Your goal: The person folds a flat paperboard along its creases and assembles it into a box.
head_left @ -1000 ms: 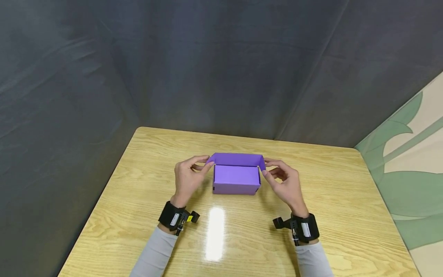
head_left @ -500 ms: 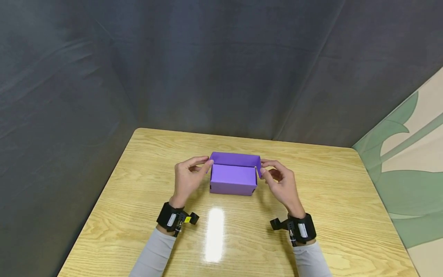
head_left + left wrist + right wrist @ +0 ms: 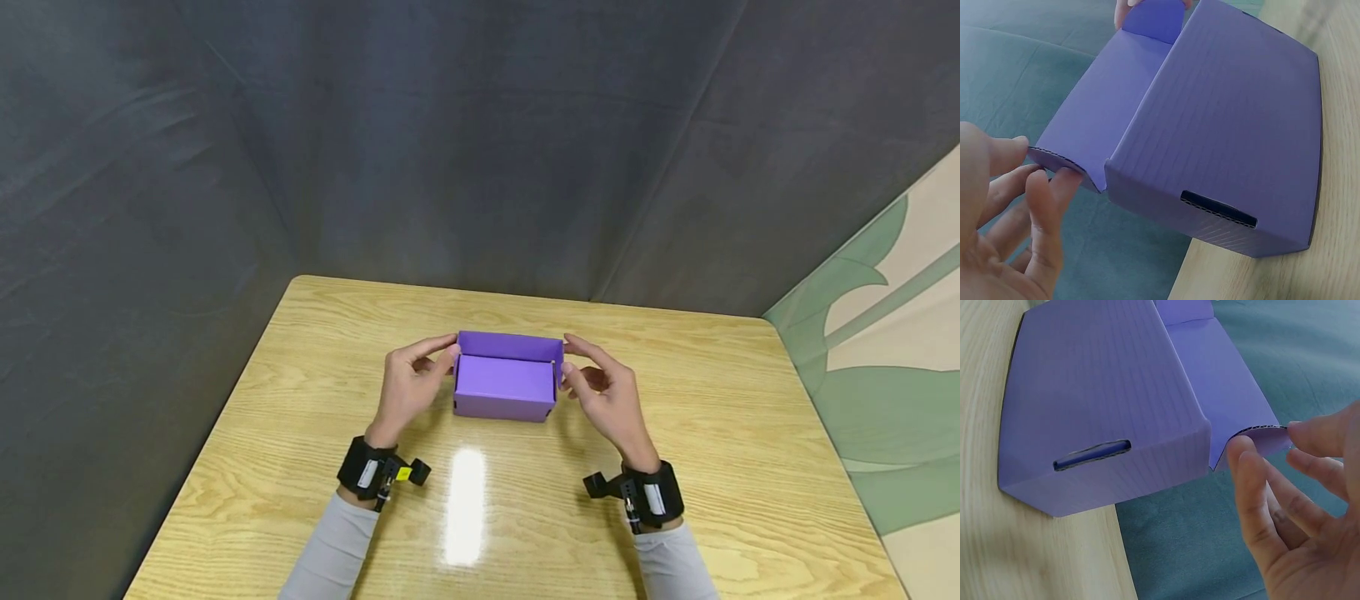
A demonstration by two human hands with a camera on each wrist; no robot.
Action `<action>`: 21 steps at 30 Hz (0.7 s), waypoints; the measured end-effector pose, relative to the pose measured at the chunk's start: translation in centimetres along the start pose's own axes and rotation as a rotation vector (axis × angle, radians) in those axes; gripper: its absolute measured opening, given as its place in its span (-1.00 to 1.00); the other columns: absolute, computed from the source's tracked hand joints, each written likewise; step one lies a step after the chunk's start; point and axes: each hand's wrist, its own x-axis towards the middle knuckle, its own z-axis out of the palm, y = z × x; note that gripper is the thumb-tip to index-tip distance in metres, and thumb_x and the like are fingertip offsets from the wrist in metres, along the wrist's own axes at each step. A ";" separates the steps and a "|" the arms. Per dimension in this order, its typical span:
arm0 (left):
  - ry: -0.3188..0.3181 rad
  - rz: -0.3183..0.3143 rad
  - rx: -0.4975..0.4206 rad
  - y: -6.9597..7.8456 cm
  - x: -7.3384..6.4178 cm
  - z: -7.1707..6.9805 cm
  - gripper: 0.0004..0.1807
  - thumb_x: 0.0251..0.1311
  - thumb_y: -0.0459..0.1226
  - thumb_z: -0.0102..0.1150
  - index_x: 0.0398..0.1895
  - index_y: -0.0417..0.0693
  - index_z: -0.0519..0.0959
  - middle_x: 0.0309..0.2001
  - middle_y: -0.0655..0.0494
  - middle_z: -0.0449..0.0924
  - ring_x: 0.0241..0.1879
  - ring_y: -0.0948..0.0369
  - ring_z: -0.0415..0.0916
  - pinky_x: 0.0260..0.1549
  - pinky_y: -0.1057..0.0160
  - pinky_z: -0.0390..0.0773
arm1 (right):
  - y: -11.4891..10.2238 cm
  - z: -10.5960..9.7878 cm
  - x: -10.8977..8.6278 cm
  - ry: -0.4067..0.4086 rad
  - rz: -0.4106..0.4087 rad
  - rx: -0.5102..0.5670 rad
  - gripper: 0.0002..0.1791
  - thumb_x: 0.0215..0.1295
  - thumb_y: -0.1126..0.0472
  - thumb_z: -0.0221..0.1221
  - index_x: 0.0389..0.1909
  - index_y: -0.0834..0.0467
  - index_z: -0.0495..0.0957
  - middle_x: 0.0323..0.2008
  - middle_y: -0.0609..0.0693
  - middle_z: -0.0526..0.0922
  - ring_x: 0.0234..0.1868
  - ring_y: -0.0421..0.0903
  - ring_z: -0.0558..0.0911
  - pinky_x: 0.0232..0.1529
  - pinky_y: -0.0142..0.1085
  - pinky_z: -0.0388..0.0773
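A purple cardboard box [image 3: 506, 379] stands on the table, its lid raised along the far side with small flaps at both ends. My left hand [image 3: 408, 383] holds the left lid flap between thumb and fingers. In the left wrist view that flap [image 3: 1063, 161] angles out from the lid panel. On the opposite side, my right hand [image 3: 611, 400] has its thumb and forefinger at the edges of the right flap [image 3: 1263, 439]. A slot shows low in the box wall in each wrist view. The box's top panel looks flat, hiding the inside.
The box stands on a light wood-grain table [image 3: 337, 533] with a bright glare patch in front. Dark cloth [image 3: 450, 167] hangs behind and to the left. At the right is a panel with green leaf shapes [image 3: 892, 417]. Black camera straps wrap both wrists.
Both end flaps have swung inward and stand straighter against the lid. The box sits slightly farther left in view, and the right hand has moved left with it.
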 end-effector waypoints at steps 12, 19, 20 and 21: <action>-0.120 0.053 0.041 0.0 0.2 -0.7 -0.63 0.45 -0.30 0.34 0.28 -0.10 0.70 0.13 -0.11 0.78 -0.46 -0.04 0.71 -0.49 0.39 0.59 | 0.0 -0.2 -0.1 -0.016 -0.029 -0.023 -0.54 0.43 0.48 0.29 0.32 0.21 0.66 0.11 0.26 0.74 -0.39 -0.29 0.77 -0.48 -0.27 0.73; -0.116 0.081 0.047 0.0 0.0 -0.7 -0.64 0.44 -0.33 0.35 0.26 -0.10 0.72 0.16 -0.08 0.78 -0.45 -0.14 0.66 -0.44 0.37 0.61 | -0.1 -0.3 -0.1 -0.033 -0.034 -0.008 -0.55 0.40 0.49 0.31 0.29 0.24 0.67 0.11 0.28 0.74 -0.37 -0.28 0.78 -0.46 -0.25 0.75; -0.115 0.081 0.047 0.0 0.0 -0.7 -0.65 0.44 -0.32 0.35 0.25 -0.10 0.72 0.16 -0.07 0.77 -0.44 -0.21 0.64 -0.44 0.36 0.60 | -0.1 -0.3 -0.1 -0.034 -0.034 -0.009 -0.55 0.40 0.49 0.31 0.29 0.23 0.67 0.11 0.28 0.75 -0.37 -0.28 0.78 -0.46 -0.23 0.75; -0.114 0.083 0.041 0.0 0.0 -0.7 -0.65 0.44 -0.33 0.35 0.24 -0.11 0.73 0.16 -0.07 0.77 -0.44 -0.21 0.64 -0.45 0.36 0.60 | -0.1 -0.3 -0.1 -0.034 -0.035 -0.009 -0.55 0.40 0.50 0.31 0.28 0.24 0.67 0.10 0.28 0.75 -0.37 -0.28 0.78 -0.46 -0.22 0.76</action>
